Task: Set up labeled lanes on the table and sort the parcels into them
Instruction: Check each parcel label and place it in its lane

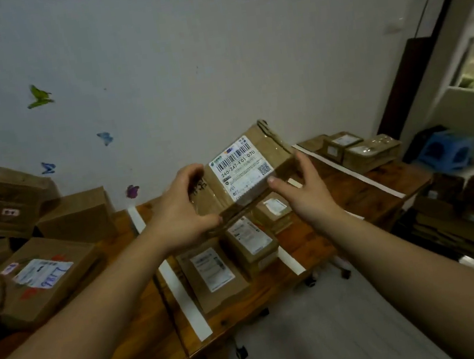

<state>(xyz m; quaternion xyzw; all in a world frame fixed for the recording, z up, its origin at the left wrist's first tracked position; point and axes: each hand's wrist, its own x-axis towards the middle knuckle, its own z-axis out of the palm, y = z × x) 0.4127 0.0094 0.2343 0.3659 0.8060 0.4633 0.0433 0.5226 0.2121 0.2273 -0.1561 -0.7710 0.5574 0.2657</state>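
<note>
I have my left hand (183, 206) curled over the parcel's (244, 172) left end, thumb beneath. My right hand (304, 191) pinches the right end, thumb on the label corner. Both forearms reach forward, holding it tilted above the table's (353, 193) middle lane, between tape strips (181, 293).

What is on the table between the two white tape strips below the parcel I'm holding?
In the head view, three labelled parcels lie between the left strip and the right strip: near parcel, middle parcel, far parcel.
</note>
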